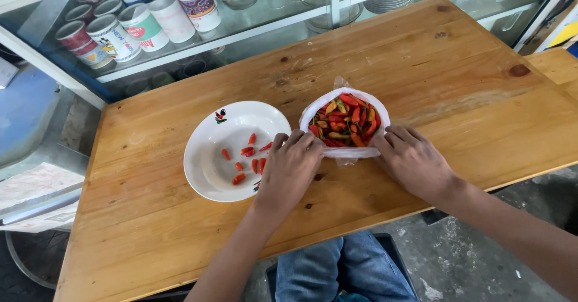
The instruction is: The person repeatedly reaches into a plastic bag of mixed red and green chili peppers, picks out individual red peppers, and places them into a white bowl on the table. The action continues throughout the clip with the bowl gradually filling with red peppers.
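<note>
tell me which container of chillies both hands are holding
The plastic bag full of chillies, gripped by left hand and right hand; the white bowl sits untouched.

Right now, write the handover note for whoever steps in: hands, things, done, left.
Left hand: on the near left rim of the bag, fingers curled on the plastic, next to the bowl.
Right hand: on the bag's near right rim.
Bag: white plastic, open, rim rolled down, on the table, full of chillies, red, orange and green.
Bowl: white, left of the bag, holds a few red chillies.
Done: a few chillies lie in the bowl.
Left: most are in the bag.
</note>
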